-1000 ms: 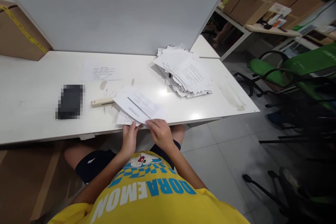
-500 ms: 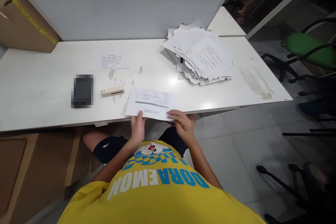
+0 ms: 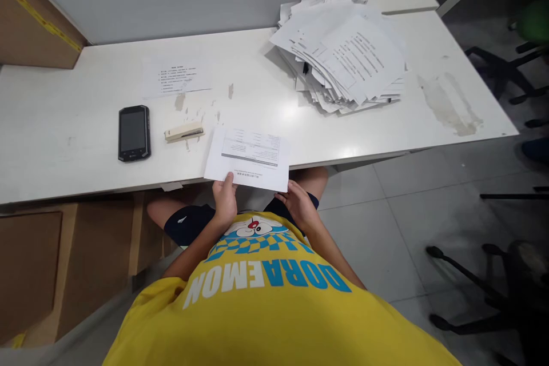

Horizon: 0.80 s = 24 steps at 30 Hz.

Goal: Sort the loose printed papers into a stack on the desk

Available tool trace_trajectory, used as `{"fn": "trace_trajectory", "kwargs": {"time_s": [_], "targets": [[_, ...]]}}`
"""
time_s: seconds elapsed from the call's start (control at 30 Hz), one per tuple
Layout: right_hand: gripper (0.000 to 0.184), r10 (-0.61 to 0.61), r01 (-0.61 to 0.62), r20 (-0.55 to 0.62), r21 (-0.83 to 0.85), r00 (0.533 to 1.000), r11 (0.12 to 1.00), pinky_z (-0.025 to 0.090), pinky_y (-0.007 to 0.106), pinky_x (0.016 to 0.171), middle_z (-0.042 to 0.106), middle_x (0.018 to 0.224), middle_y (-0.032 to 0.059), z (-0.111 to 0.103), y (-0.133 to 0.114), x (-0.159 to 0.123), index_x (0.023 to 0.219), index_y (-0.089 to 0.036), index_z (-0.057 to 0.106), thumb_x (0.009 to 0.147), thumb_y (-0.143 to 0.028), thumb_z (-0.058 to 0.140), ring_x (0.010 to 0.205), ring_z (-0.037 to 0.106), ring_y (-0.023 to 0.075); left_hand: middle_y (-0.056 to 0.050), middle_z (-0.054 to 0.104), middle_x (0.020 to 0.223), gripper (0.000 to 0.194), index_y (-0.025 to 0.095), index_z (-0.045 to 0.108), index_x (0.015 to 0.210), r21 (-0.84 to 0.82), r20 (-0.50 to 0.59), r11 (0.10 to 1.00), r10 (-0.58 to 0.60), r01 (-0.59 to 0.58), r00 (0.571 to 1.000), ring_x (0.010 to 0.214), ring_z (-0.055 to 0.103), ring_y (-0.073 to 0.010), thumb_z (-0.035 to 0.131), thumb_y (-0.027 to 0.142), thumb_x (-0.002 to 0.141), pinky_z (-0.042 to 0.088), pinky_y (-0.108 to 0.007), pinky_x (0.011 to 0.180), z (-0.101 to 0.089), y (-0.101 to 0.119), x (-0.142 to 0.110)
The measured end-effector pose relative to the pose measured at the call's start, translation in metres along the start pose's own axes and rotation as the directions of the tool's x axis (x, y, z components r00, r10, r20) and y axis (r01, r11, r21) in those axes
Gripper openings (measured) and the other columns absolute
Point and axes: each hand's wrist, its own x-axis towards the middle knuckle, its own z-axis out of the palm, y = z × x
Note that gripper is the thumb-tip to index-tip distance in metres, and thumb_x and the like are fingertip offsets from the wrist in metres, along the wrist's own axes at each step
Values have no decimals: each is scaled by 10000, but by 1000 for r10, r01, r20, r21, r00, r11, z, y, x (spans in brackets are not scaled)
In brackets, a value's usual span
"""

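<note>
A printed sheet of paper (image 3: 253, 163) extends over the table's front edge, its text upside down to me. My left hand (image 3: 225, 200) pinches its near edge, thumb on top and fingers underneath. At the sheet's near right corner is my right hand (image 3: 298, 203), fingers bent around the corner; part of them is hidden. Beyond my left hand lies a cream stapler (image 3: 184, 132). Left of the stapler a black handheld phone (image 3: 134, 132) rests with its screen up and dark.
A thick, untidy stack of papers (image 3: 343, 57) stands at the back right of the white table (image 3: 240, 103). Another printed sheet (image 3: 178, 77) lies flat at the back left. A cardboard box (image 3: 38, 17) sits at the left, and chair legs (image 3: 467, 297) stand on the floor at right.
My right hand has slid from on top of the sheet's near edge to its right corner, uncovering the print. The left hand keeps its pinch. The view has shifted slightly.
</note>
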Motion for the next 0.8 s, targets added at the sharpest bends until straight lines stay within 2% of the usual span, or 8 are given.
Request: {"fn": "trace_trajectory", "kwargs": {"time_s": [0.07,0.17,0.3,0.37,0.53,0.63,0.73,0.8], "targets": [[435,-1,-1,57,46,998,999,585,389,798,755,999,72,7,-5,0,1080,-239,650,886,-596,496,926,709,242,-92,758,1010,418,180,693,1001,47,3,999,10,-10,1000,1069,697,-258,784,508,758,576,-356,904,-9,-4,-3],[514,-47,42,63,73,997,996,585,412,846,742,1128,83,15,-14,1,1189,-243,636,898,-636,477,1016,699,259,-84,763,971,428,165,709,985,113,-10,993,19,-18,1000,1049,704,-245,770,528,767,568,-338,915,-25,-12,-6],[526,-107,111,50,-98,993,989,525,483,996,721,1227,82,16,-23,8,1194,-237,651,756,-517,733,1127,662,296,-80,766,931,474,158,704,1016,138,-26,990,29,-25,999,1002,719,-248,780,545,753,581,-335,868,-36,-16,-9],[496,-158,165,52,-192,986,967,494,505,1034,713,1247,81,14,-29,15,1198,-233,659,760,-453,736,1157,645,302,-71,762,893,501,162,689,1055,134,-22,990,43,-39,999,940,732,-242,775,557,758,586,-329,820,-35,-12,-10],[410,-233,261,126,-287,964,922,496,521,1014,731,1179,64,16,-58,46,1176,-238,679,780,-343,682,1119,652,298,13,683,686,656,200,516,1357,173,4,972,161,-160,987,607,701,-165,713,536,829,517,-256,583,-28,22,-4],[426,-207,256,176,-329,962,909,486,556,1005,746,1124,59,24,-74,66,1173,-232,691,752,-287,671,1074,662,307,45,650,658,722,206,423,1440,294,13,931,220,-214,975,527,650,-123,723,458,834,477,-227,545,-36,48,6],[438,-156,210,184,-326,970,922,471,566,1021,748,1131,57,29,-81,78,1174,-228,693,739,-272,664,1081,661,311,12,682,747,518,195,543,1316,460,42,849,273,-261,961,578,654,-113,679,410,864,510,-231,609,-54,69,11],[443,-117,170,178,-325,977,930,458,556,1044,739,1167,60,30,-83,83,1176,-225,689,738,-286,675,1113,653,314,-4,693,806,384,205,588,1249,570,57,756,354,-322,933,665,676,-123,620,370,903,536,-248,687,-67,79,12]]}}
